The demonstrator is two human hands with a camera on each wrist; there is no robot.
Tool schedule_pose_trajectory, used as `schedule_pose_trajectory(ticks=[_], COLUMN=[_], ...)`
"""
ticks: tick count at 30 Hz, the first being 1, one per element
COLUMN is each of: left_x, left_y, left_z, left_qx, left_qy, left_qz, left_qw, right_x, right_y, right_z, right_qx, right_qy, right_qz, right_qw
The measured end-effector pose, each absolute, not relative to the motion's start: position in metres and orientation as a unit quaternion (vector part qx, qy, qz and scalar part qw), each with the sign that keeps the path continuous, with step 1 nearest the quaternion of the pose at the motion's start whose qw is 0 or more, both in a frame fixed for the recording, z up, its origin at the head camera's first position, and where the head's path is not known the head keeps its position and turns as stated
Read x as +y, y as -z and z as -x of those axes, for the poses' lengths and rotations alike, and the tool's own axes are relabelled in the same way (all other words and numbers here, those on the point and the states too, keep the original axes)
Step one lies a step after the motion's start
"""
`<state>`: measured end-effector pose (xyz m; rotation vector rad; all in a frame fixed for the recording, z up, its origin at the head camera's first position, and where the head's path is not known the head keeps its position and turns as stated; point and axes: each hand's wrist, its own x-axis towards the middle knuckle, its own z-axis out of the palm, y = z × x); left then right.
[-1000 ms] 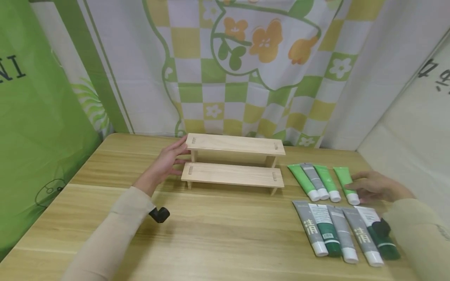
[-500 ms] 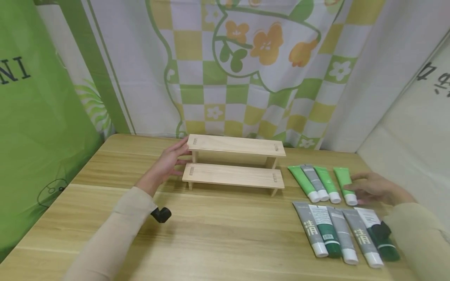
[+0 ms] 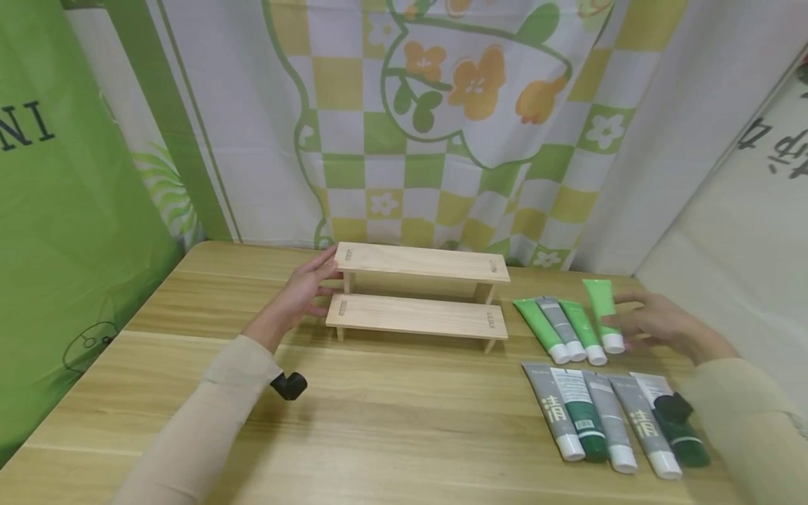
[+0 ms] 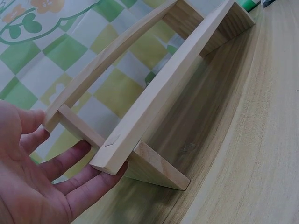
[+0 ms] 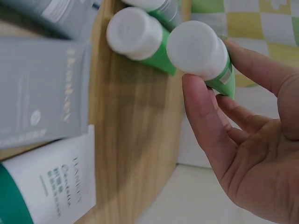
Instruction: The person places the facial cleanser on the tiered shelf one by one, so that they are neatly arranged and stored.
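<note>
My right hand (image 3: 659, 324) pinches a light green squeeze tube (image 3: 604, 306) with a white cap, just right of the other small tubes. The right wrist view shows that tube's white cap (image 5: 194, 49) toward the camera, with the thumb and fingers around its sides. A two-step wooden rack (image 3: 416, 312) stands at the back of the table. At the rack's left end is my left hand (image 3: 299, 298), fingers spread and fairly straight. In the left wrist view its fingertips (image 4: 122, 169) touch the ends of the upper and lower boards and the side leg.
Left of the held tube lie two green tubes and a grey tube (image 3: 560, 327) between them. Nearer the front is a row of larger tubes (image 3: 609, 410), grey and white-and-green. A patterned curtain (image 3: 404, 175) hangs behind the wooden table (image 3: 391, 421).
My right hand has lifted the green tube and brought it slightly back and left, closer to the other small tubes. The left hand stays at the rack.
</note>
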<state>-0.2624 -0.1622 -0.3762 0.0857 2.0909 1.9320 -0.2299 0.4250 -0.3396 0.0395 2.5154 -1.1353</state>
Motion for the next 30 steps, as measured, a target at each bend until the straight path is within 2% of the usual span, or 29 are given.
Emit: schedule_pose_trajectory(ticks=[19,30], left_x=[-0.163,-0.163], left_y=[0.375,0.375], left_z=[0.262,0.262], left_qx=[0.725,0.728], left_qy=[-0.671,-0.668], left_qz=[-0.027,-0.030], left_qw=[0.153,0.152], right_x=[0.364,0.326], right_y=[0.304,0.286], right_z=[0.229,0.229], right_qx=[0.882,0.881], right_qy=[0.444,0.456], right_qz=[0.039,0.036], right_qw=[0.150,0.119])
